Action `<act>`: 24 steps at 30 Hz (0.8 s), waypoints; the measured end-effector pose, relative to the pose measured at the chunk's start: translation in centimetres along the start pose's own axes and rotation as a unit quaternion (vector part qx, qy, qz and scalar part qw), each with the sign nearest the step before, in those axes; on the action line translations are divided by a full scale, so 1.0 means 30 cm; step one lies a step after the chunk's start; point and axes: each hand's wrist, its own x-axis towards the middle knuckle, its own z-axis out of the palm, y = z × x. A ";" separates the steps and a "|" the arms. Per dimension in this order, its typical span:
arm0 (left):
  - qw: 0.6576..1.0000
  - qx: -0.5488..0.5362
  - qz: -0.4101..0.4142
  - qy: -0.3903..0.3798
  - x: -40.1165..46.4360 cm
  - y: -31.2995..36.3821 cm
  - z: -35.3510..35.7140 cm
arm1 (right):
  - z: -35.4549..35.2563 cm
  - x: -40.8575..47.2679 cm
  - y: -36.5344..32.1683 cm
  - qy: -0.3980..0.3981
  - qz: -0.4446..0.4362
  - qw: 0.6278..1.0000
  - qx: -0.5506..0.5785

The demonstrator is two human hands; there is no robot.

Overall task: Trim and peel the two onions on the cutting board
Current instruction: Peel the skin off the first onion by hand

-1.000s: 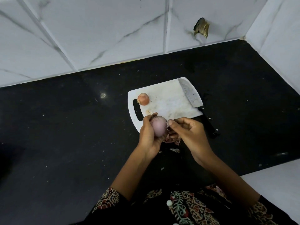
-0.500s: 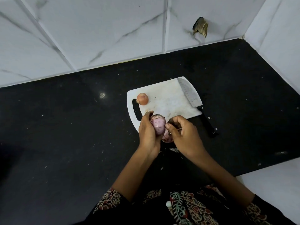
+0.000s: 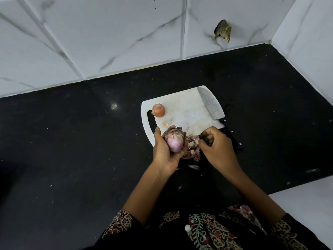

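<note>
- Two hands are in view. The left hand grips one purple onion, fingers curled behind it and thumb up along its left side, holding it just above the near edge of the cutting board.
- That onion shows smooth pale purple flesh on its near part; patches of darker skin cling to its far part.
- The right hand is just right of the onion, fingers curled inward with the fingertips drawn together; what they pinch, if anything, is too small to make out.
- Between and beneath the two hands lies one loose heap of purple onion skins, at the near edge of the board and spilling onto the counter; one more scrap lies on the counter nearer the person.
- One white cutting board with a handle slot at its left end lies on the black counter.
- A second onion, orange-brown and unpeeled, sits on the board's far left part, beside the slot, well apart from the hands.
- One cleaver lies along the board's right edge, its dark handle running near and right behind the right hand.
- One small pale trimming rests on the board near the left thumb.
- White marble-look wall tiles rise behind the counter; one has a broken hole.
- Two patterned sleeves show at the near edge.
</note>
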 end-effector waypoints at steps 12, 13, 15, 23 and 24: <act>0.866 0.339 0.367 -0.017 -0.002 -0.029 -0.004 | -0.009 -0.024 -0.105 -0.122 0.020 0.979 0.161; 0.860 0.348 0.373 -0.021 -0.001 -0.028 -0.006 | -0.005 -0.020 -0.103 -0.119 0.021 0.980 0.158; 0.854 0.356 0.379 -0.028 0.004 -0.029 -0.011 | -0.002 -0.016 -0.104 -0.115 0.021 0.981 0.154; 0.856 0.353 0.378 -0.017 0.017 -0.035 -0.017 | -0.012 0.000 -0.111 -0.105 0.013 0.982 0.157; 0.859 0.353 0.371 -0.014 0.015 -0.036 -0.016 | -0.016 0.000 -0.111 -0.108 0.004 0.981 0.161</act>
